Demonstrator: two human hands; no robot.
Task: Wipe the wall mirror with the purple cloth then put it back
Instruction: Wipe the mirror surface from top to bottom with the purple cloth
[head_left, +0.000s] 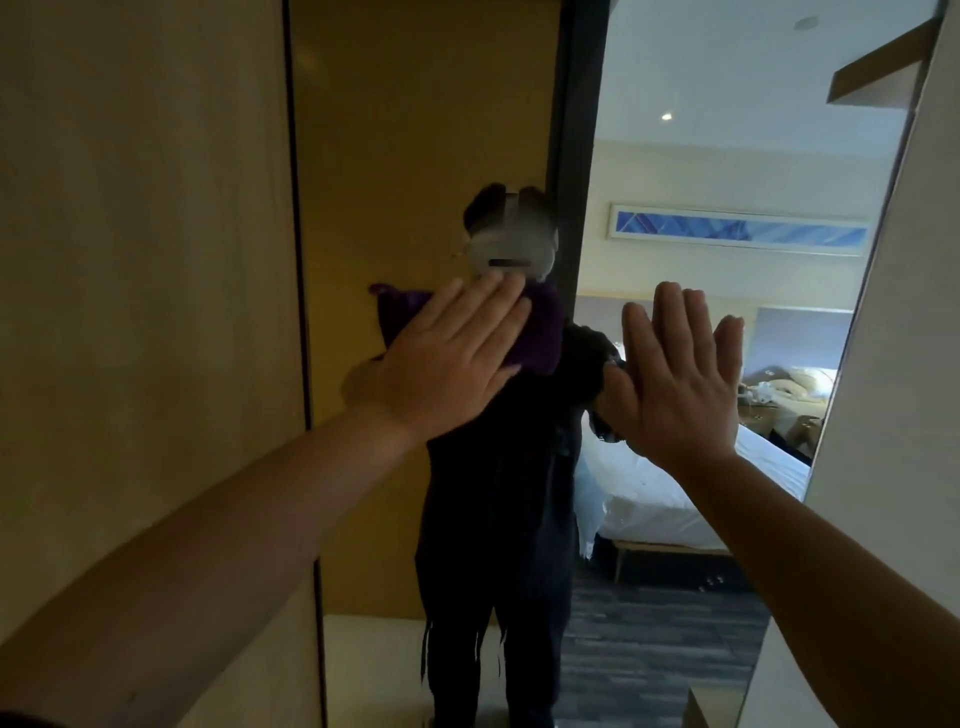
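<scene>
1. Head view: the left hand (452, 358) lies flat with straight fingers on the purple cloth (540, 338), pressing it against the wall mirror (701, 156) at about the middle of its height, towards the left part of the glass.
2. The right hand (675, 379) is open too, fingers straight and close together, palm to the glass just right of the cloth; it holds nothing. Whether it truly touches the glass I cannot tell for certain, though its reflection meets it at the fingertips.
3. Handling, as I judge it: the cloth looks soft, light and limp, bunching in folds beyond the fingers, so a flat palm spreads it best for wiping. To carry it back, gather it in a loose fist anywhere along its body; it should not slip.
4. The mirror is stiff, smooth and breakable, fixed to the wall; even, moderate pressure suits it, not a hard shove.
5. Count: 1 purple cloth, 1 wall mirror, 2 hands. A wooden panel (130, 260) stands left of the mirror, and a bed (675, 483) shows only as a reflection.
</scene>
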